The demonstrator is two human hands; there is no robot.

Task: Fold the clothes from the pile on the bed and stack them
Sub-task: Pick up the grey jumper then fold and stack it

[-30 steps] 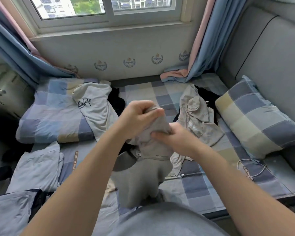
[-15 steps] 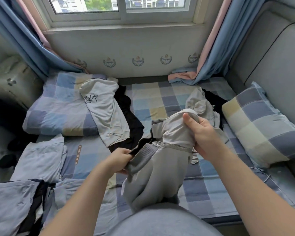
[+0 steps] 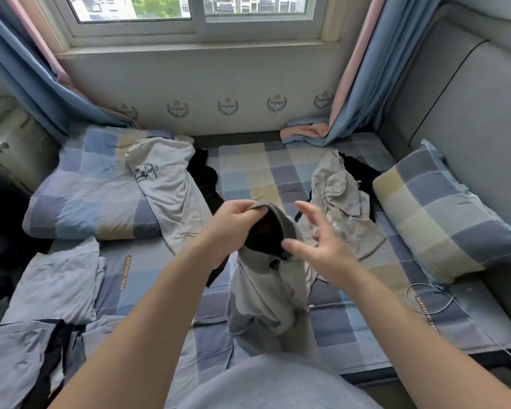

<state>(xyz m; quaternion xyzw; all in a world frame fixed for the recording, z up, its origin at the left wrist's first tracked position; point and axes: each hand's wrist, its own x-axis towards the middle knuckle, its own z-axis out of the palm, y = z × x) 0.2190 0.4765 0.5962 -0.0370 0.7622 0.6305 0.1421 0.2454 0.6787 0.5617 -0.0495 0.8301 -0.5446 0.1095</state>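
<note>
I look down on the bed, spread with a soft quilted check sheet in blue, grey and cream. Bare sheet lies open in its far middle, and its near edge is hidden under the person's body. A plump checked pillow leans at the right against a grey padded wall, and a flatter left pillow lies opposite.

At lower left, pale-blue folded clothes lie flat, cut off by the frame edge. A white T-shirt with a dark script logo drapes off the left pillow, with a black garment half hidden beside it. A crumpled beige garment lies right of centre, covering something dark.

The grey garment, thick cloth with a ribbed rim, hangs over the near sheet, and its opening is dark inside. The hands are apart. The left hand pinches the rim. The right hand hovers just beside the opening with fingers spread, and I cannot tell whether its thumb touches cloth. A thin cable loops at the right.
</note>
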